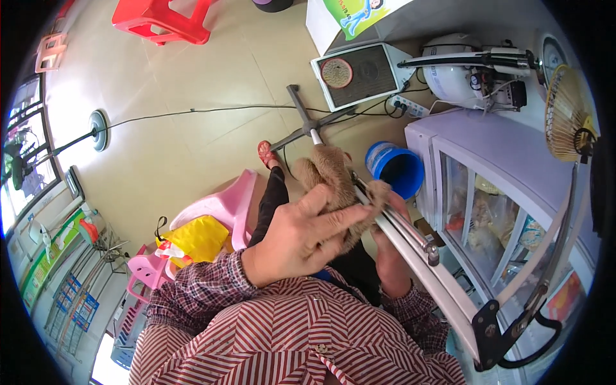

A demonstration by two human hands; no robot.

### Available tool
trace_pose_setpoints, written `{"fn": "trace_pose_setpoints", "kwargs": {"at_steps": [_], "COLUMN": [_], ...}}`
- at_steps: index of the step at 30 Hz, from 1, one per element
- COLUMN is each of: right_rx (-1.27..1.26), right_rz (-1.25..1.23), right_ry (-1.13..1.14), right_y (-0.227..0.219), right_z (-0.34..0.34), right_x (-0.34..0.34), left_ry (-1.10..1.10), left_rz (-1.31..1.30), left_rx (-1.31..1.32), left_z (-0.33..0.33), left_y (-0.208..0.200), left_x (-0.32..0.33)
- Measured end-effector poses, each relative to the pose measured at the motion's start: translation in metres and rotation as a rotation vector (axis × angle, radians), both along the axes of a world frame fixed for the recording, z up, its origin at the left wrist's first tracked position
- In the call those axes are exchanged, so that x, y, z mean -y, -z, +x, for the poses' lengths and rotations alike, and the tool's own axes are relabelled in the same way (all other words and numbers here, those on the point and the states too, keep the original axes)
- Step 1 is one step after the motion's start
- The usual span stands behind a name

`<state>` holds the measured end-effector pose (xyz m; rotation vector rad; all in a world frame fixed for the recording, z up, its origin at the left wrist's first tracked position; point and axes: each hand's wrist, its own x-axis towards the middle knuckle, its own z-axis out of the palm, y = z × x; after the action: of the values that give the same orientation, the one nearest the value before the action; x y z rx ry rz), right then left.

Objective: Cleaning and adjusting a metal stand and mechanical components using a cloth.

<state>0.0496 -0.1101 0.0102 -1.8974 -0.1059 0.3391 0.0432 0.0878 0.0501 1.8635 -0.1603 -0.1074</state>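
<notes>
My left hand [298,234] grips a fuzzy brown cloth [330,170] that is wrapped against the pale metal pole [423,273] of a floor stand. Its fingers press the cloth onto the pole. On the far side of the pole is my right hand [390,256], closed around it below the cloth; most of its fingers are hidden. The pole slants from a dark cross-legged base [310,125] on the floor to a black hinge bracket [489,330] at the lower right. A thin metal rod [410,234] runs alongside it.
A blue bucket [394,170] stands right of the pole, near a glass-door cabinet [449,144]. Beyond are a heater-like box [359,74] and cables on the tiles. Pink plastic chair [224,208] with a yellow bag [202,237] stands left, a red stool [163,22] farther off.
</notes>
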Motion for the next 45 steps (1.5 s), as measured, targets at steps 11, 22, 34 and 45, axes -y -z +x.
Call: {"fn": "trace_pose_setpoints", "kwargs": {"at_steps": [11, 22, 34, 45], "right_rx": [-0.412, -0.314, -0.419, -0.424], "right_rz": [0.816, 0.396, 0.356, 0.489], "right_ry": [-0.086, 0.037, -0.385, -0.373], "right_y": [-0.011, -0.067, -0.075, -0.068], "right_z": [0.001, 0.064, 0.088, 0.081], "right_x": [-0.004, 0.005, 0.004, 0.013], "left_ry": [0.081, -0.014, 0.14, -0.019], "left_rz": [-0.043, -0.215, -0.31, -0.256], "left_rx": [0.142, -0.021, -0.149, -0.081], "left_z": [0.006, -0.013, -0.012, 0.001], "left_y": [-0.038, -0.035, -0.047, -0.047], "left_x": [0.004, -0.011, -0.02, -0.028]}}
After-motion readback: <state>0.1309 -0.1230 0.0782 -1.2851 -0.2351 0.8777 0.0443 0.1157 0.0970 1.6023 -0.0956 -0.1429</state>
